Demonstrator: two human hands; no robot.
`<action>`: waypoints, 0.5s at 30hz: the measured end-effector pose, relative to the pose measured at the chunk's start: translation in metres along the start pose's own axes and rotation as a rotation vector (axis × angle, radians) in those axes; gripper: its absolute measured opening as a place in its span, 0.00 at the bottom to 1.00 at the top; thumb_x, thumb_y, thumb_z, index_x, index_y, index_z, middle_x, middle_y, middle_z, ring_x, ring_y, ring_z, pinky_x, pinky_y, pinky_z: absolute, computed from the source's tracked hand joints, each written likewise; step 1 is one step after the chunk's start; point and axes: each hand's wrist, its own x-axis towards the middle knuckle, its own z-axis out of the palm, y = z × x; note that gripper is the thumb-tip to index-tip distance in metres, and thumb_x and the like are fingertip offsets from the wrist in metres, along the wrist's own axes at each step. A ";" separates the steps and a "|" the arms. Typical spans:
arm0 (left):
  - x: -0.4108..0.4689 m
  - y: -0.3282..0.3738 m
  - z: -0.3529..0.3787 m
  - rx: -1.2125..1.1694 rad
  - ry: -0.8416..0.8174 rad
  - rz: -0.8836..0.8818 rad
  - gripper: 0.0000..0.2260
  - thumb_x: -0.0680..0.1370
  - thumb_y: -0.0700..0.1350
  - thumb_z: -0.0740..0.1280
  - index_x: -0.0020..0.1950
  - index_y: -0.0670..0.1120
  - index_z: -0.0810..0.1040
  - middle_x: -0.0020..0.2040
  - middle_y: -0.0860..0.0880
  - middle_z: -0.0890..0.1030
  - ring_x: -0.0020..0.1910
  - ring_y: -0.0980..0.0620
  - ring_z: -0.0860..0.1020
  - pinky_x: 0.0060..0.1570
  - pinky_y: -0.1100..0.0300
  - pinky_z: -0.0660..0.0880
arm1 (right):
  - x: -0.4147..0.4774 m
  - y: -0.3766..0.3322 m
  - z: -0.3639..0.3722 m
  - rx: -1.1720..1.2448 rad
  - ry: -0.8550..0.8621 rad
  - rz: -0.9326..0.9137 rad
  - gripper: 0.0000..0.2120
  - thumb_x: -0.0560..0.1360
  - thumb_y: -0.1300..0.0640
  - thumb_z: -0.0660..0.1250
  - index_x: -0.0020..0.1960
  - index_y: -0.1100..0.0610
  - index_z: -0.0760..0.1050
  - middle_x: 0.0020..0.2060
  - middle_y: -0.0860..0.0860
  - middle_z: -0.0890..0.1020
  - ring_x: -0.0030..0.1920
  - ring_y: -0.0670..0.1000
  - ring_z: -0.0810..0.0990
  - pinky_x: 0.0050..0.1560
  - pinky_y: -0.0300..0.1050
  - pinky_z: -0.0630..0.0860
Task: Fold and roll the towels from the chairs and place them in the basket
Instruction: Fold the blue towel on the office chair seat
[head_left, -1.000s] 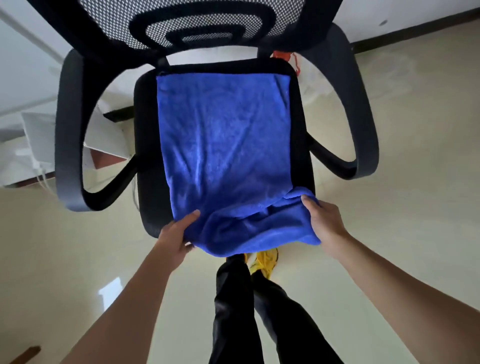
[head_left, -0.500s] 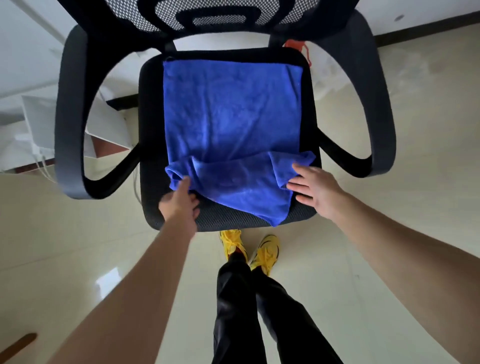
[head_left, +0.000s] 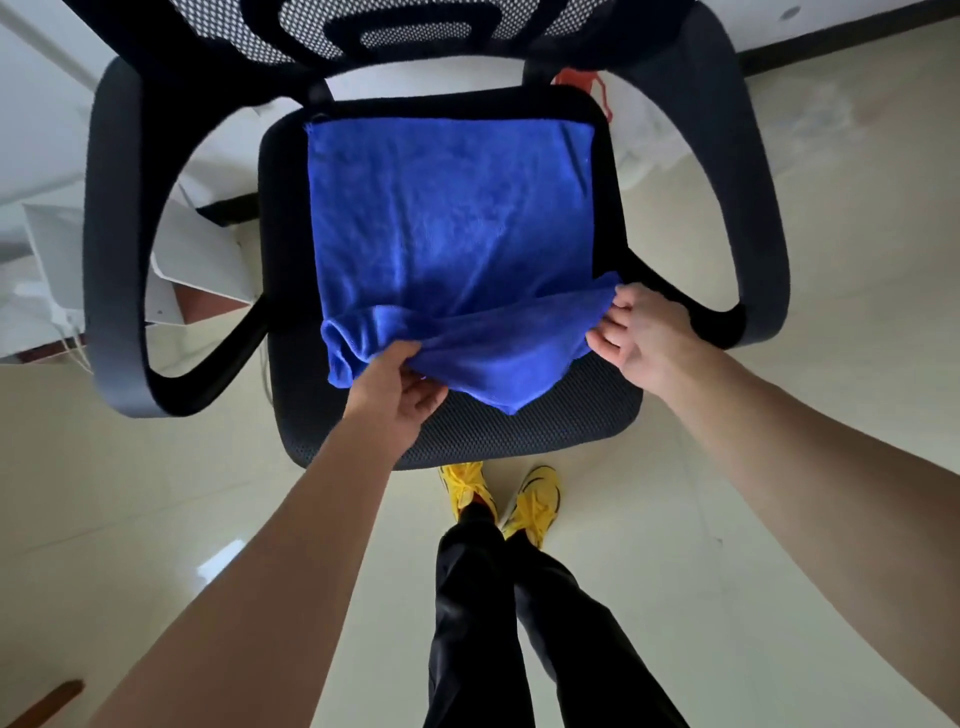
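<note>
Blue plush microfibre towel (head_left: 452, 218) lies on the black mesh office-chair seat (head_left: 519, 431), its near end raised in a loose fold. The left hand (head_left: 395, 389) pinches the fold's left part, and the right hand (head_left: 644, 338) pinches its right corner. The fold will likely sit best if both hands travel level toward the backrest and the edges are matched before pressing flat.

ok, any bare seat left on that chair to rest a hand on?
Widest bare patch: the front strip of the chair seat, between the folded near edge of the blue towel and the seat's front rim. Thin strips run down both sides of the towel. Crowded along the fold, where the left hand and right hand grip it.
</note>
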 end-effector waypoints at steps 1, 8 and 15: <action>-0.001 0.012 0.004 -0.032 -0.029 0.003 0.03 0.78 0.42 0.63 0.45 0.44 0.74 0.43 0.46 0.79 0.42 0.48 0.78 0.44 0.54 0.76 | -0.002 -0.003 0.003 0.066 -0.019 0.011 0.09 0.80 0.60 0.58 0.43 0.57 0.74 0.38 0.51 0.81 0.36 0.49 0.81 0.38 0.41 0.77; 0.011 0.056 0.015 -0.102 -0.091 0.028 0.11 0.78 0.54 0.65 0.53 0.47 0.74 0.49 0.47 0.81 0.50 0.49 0.81 0.57 0.48 0.73 | 0.004 0.001 0.011 -0.319 -0.040 0.051 0.06 0.80 0.59 0.57 0.51 0.57 0.73 0.38 0.52 0.84 0.34 0.49 0.83 0.32 0.39 0.73; 0.022 0.004 0.021 0.184 -0.100 -0.074 0.03 0.77 0.40 0.67 0.45 0.47 0.75 0.44 0.48 0.80 0.41 0.51 0.77 0.40 0.58 0.74 | -0.002 0.013 0.018 -0.586 0.003 -0.053 0.14 0.77 0.46 0.63 0.53 0.56 0.75 0.39 0.52 0.84 0.34 0.48 0.83 0.36 0.40 0.70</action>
